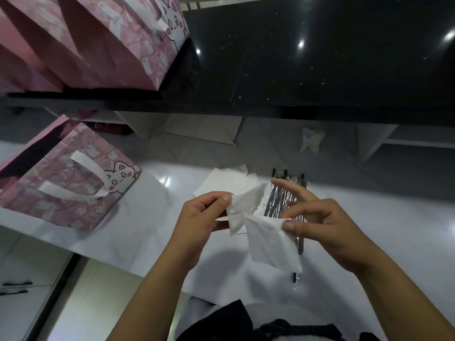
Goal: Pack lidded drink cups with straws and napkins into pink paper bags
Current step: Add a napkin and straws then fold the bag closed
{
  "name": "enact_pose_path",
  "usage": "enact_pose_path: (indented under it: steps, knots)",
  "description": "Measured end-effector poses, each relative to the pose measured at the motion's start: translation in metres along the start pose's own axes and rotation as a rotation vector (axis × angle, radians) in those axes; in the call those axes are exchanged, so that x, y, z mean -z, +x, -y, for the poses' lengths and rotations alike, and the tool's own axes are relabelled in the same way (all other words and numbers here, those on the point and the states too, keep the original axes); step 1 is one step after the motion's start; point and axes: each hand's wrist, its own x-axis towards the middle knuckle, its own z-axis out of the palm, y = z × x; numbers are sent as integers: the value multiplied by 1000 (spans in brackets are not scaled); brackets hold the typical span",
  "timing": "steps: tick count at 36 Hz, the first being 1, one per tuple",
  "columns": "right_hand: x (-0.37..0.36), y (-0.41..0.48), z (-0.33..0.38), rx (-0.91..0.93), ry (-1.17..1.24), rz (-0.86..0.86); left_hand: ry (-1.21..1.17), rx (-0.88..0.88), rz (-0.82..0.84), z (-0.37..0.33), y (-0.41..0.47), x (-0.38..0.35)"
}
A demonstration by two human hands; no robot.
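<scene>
A white napkin (pixel 261 230) hangs between both hands above the white counter. My left hand (pixel 204 217) pinches its upper left corner. My right hand (pixel 320 225) pinches its right edge with thumb and middle finger, index finger stretched out. Behind the hands lies a small stack of white napkins (pixel 224 180). A bundle of wrapped straws (pixel 283 200) lies under my right hand, partly hidden. An open pink paper bag (pixel 66 178) with a cat print and white handles stands at the left. No drink cup is in view.
More pink paper bags (pixel 98 40) stand on a raised dark shelf (pixel 295 70) at the upper left. The white counter (pixel 394 217) edge runs at the lower left, with drawers (pixel 17 286) below it. A crumpled white scrap (pixel 311 140) lies under the shelf.
</scene>
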Motion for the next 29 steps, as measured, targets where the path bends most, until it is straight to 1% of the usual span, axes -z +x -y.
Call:
enact_pose_path:
  steps: [3,8,12,16,20,23,26,29]
  knots:
    - [-3,5,-8,-41,40,-84,12,5,70,2,0,-1]
    - [-12,7,-19,-63,144,-159,-38,61,162,6,1,-3]
    - [-20,8,-22,-73,153,-302,-158,119,187,9,-1,-3]
    - [-24,9,-24,-100,118,-403,-196,164,208,14,1,-2]
    - [-30,8,-22,-90,79,-475,-175,175,219,18,3,0]
    - [-35,6,-22,-69,35,-522,-121,128,240,18,1,1]
    - [-39,5,-19,-67,-4,-563,17,68,177,21,1,-1]
    - [-38,3,-14,-132,95,-527,111,31,120,27,5,-1]
